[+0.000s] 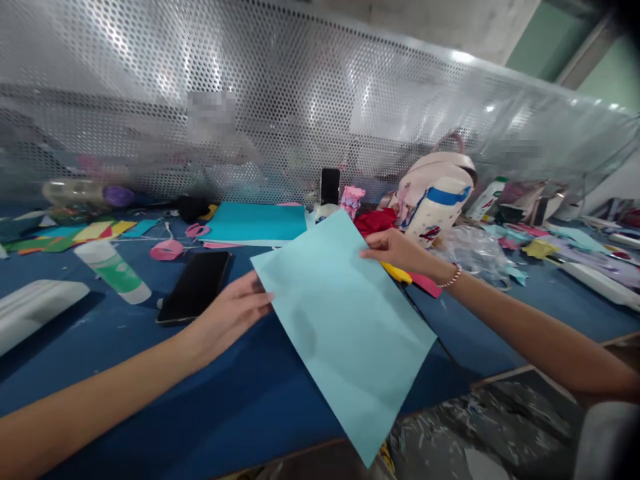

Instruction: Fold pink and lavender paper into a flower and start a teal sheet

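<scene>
A light blue sheet of paper [345, 320] is held up at an angle over the blue table [200, 413], one corner reaching past the front edge. My left hand [233, 313] pinches its left edge near the upper left corner, fingertips in front and the rest partly behind. At the upper right edge, my right hand [395, 252] grips the paper between thumb and fingers; a beaded bracelet is on that wrist. Just left of my left hand lies a black phone [197, 287]. Behind the sheet is a stack of teal paper [255, 221].
A green-and-white tube [115, 272] and a white case [35, 310] lie at left, coloured paper strips [95, 231] behind them. A pink backpack [435, 187], plastic bag [473, 253] and paper scraps [540, 249] are at right. A perforated metal screen [280, 107] runs along the back.
</scene>
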A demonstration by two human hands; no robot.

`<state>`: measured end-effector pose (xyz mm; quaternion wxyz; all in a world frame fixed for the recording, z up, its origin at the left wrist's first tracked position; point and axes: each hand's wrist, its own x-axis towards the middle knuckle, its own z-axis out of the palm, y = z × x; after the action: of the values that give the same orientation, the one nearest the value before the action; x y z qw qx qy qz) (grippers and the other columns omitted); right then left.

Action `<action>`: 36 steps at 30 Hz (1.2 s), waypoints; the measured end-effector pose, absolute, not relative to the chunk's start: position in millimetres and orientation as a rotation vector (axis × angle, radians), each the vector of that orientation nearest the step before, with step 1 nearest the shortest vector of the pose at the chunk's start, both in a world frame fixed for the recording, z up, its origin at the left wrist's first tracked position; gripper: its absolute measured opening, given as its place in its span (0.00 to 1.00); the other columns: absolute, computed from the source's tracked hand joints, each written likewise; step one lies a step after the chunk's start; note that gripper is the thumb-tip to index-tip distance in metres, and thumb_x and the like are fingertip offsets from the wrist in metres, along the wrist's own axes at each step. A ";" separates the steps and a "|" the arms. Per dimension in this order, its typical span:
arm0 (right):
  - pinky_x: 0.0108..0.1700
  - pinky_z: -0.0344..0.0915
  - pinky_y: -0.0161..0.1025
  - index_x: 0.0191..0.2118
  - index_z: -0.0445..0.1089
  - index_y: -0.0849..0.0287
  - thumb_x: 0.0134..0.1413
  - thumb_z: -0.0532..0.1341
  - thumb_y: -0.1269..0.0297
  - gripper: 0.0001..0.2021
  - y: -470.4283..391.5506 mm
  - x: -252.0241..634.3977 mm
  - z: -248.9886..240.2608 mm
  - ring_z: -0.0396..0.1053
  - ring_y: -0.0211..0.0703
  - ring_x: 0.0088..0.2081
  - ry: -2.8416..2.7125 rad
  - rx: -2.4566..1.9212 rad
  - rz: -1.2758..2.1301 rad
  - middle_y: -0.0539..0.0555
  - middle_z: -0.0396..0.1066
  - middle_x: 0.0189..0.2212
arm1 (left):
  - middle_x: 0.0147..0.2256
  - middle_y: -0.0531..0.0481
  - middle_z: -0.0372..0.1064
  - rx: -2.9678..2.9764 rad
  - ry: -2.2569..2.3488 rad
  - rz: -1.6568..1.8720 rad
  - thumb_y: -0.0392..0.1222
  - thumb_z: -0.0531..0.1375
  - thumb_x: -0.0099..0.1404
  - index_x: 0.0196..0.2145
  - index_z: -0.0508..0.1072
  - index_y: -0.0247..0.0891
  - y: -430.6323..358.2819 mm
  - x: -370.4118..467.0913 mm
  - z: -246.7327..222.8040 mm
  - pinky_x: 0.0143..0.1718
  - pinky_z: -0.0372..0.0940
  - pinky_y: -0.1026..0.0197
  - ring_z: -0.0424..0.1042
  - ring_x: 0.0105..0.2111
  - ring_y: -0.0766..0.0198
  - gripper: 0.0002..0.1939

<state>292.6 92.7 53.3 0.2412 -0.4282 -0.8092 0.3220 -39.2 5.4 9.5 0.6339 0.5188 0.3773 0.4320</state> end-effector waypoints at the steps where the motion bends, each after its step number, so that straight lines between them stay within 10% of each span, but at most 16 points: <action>1: 0.26 0.58 0.31 0.28 0.72 0.63 0.58 0.64 0.51 0.18 92.7 292.6 55.2 0.65 0.34 0.23 -2.316 -1.163 0.727 0.48 0.72 0.23 | 0.64 0.41 0.64 1.295 0.955 1.052 0.44 0.65 0.65 0.65 0.63 0.43 7.1 -46.2 7.8 0.62 0.63 0.47 0.62 0.64 0.45 0.32; 6: 0.33 0.63 0.32 0.43 0.79 0.59 0.65 0.59 0.61 0.12 84.8 285.0 52.1 0.74 0.39 0.32 -2.540 -1.126 0.186 0.50 0.79 0.32 | 0.72 0.54 0.43 2.416 1.269 1.009 0.38 0.54 0.72 0.68 0.58 0.52 0.0 -74.4 6.0 0.69 0.47 0.39 0.45 0.71 0.47 0.29; 9: 0.48 0.69 0.34 0.55 0.74 0.52 0.68 0.55 0.65 0.16 76.6 278.8 46.1 0.77 0.42 0.47 -2.599 -1.016 0.214 0.51 0.78 0.49 | 0.69 0.54 0.54 2.943 0.899 0.586 0.31 0.50 0.72 0.67 0.59 0.47 -15.7 -74.1 4.0 0.71 0.45 0.51 0.54 0.68 0.59 0.28; 16: 0.70 0.50 0.49 0.64 0.64 0.49 0.66 0.59 0.54 0.23 64.2 266.1 56.9 0.49 0.50 0.71 -2.948 -0.528 0.611 0.52 0.53 0.70 | 0.61 0.42 0.67 3.063 0.761 0.299 0.53 0.63 0.67 0.62 0.69 0.36 -30.3 -63.6 -3.3 0.61 0.64 0.53 0.70 0.59 0.49 0.30; 24: 0.64 0.62 0.49 0.70 0.51 0.51 0.69 0.54 0.51 0.29 60.4 216.0 63.3 0.61 0.49 0.63 -2.872 -0.866 0.803 0.60 0.58 0.64 | 0.61 0.40 0.68 2.885 0.786 0.219 0.50 0.64 0.66 0.63 0.66 0.38 -29.8 -63.9 2.5 0.63 0.62 0.46 0.67 0.61 0.46 0.31; 36: 0.72 0.40 0.54 0.72 0.43 0.61 0.66 0.58 0.49 0.39 73.5 157.6 44.8 0.32 0.53 0.74 -3.057 -0.585 0.693 0.63 0.37 0.73 | 0.62 0.39 0.66 2.742 0.791 0.126 0.52 0.63 0.67 0.65 0.63 0.38 -25.0 -65.2 7.4 0.63 0.61 0.41 0.65 0.62 0.43 0.32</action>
<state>157.6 73.5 44.8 -0.0233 -0.1836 -0.9584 0.2173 -65.2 -25.0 7.4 0.1420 0.9502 0.2739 0.0438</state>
